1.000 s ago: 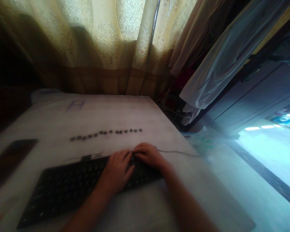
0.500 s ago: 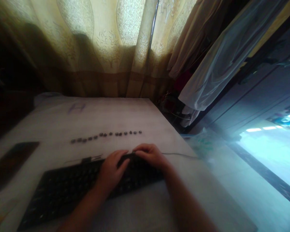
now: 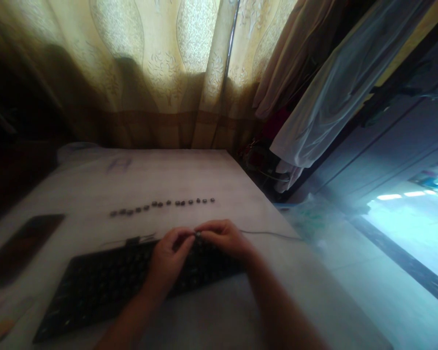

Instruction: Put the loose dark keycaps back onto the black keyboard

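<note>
Both hands meet above the far edge of a black keyboard, which lies at a slant on the white table. Between their fingertips is a small dark keycap with a lighter spot on it. My left hand pinches it from the left, thumb and fingers together. From the right, my right hand closes on the same piece. Beyond the hands, several small dark keycaps lie in an uneven row. Blur and the fingers hide the held piece's details.
A dark flat slab lies at the table's left. Behind the keyboard runs a thin cable. The white table ends at a curtain. Hanging clothes and a plastic bag are to the right.
My fingertips have drawn together, and my left thumb has come up to the fingers in a pinch. The small keycap now shows between the hands. The view has shifted slightly.
</note>
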